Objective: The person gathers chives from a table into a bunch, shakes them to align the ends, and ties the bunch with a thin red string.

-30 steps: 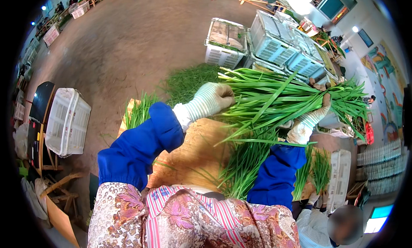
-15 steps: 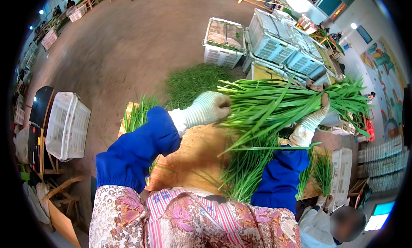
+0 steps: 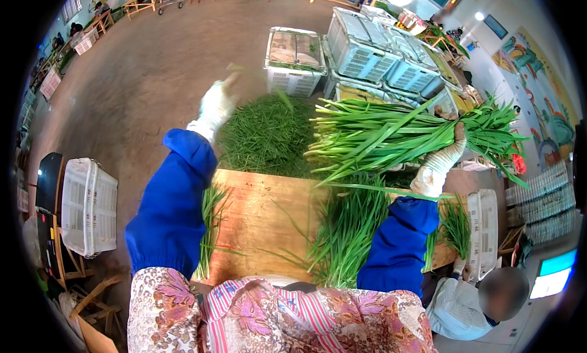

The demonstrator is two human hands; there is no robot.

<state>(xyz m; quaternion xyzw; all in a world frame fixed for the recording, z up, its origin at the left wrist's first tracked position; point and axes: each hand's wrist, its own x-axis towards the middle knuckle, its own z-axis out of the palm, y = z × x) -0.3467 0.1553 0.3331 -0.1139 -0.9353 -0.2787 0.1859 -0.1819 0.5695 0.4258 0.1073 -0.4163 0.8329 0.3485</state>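
The right hand (image 3: 445,154), in a striped, brown-stained glove, has its grip closed firmly around a thick bunch of long green leaves (image 3: 376,133), the thumb on the near side and brown fingertips showing along the upper edge. The left hand (image 3: 218,104), also gloved, reaches forward and away from the bunch, near a heap of loose green leaves (image 3: 266,136) on the floor (image 3: 165,66). Its fingers are blurred, with a pale greenish smear at their tips; whether that grip is open, or has hold of anything, cannot be told.

The bunch is held up, roughly level, over the far right of a wooden table (image 3: 263,212) and partly past its edge. Pale, whitish-green stem ends fan out unevenly to the left; the blades narrow together at the hand, then splay into darker, drooping tips on the right. One long blade juts out beneath.

More leaves (image 3: 345,237) lie on the table beside the right blue sleeve (image 3: 397,249), and a smaller batch (image 3: 210,231) lies at its left edge. White crates (image 3: 361,50) stand stacked beyond.
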